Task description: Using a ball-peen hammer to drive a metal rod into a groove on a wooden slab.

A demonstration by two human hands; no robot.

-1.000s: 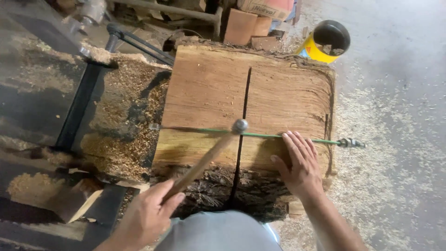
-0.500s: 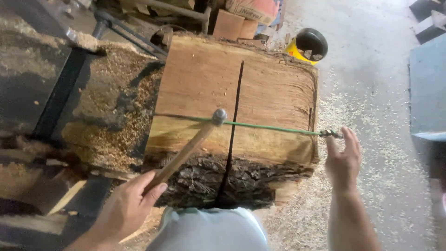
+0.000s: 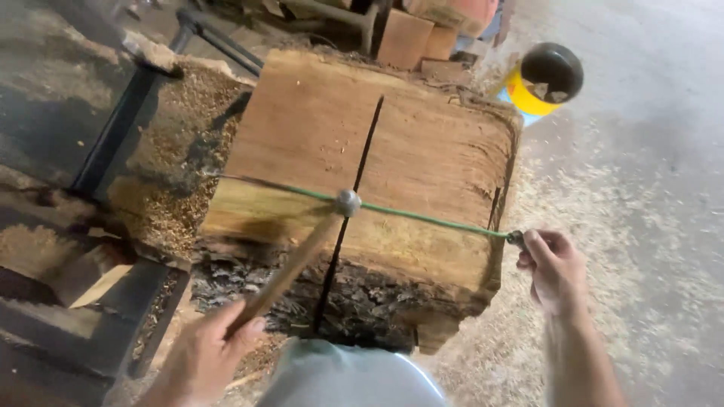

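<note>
A big squared log [image 3: 422, 151] with a dark saw cut down its middle lies in front of me, bark showing on its near side. A green cord [image 3: 407, 213] runs taut across its top. My right hand [image 3: 554, 267] pinches the cord's metal end fitting [image 3: 515, 238] just off the log's right edge. My left hand [image 3: 204, 354] grips the wooden handle of a hammer [image 3: 298, 260], whose round metal head rests on the cord near the saw cut.
Sawdust covers the dark machine bed [image 3: 113, 143] to the left and the concrete floor [image 3: 641, 226] on the right. A yellow bucket [image 3: 547, 79] stands past the log's far right corner. Wood offcuts [image 3: 407, 38] lie behind the log.
My right hand left the top of the log, swung out past its right edge and closed on the cord's end fitting. The hammer stayed over the cord.
</note>
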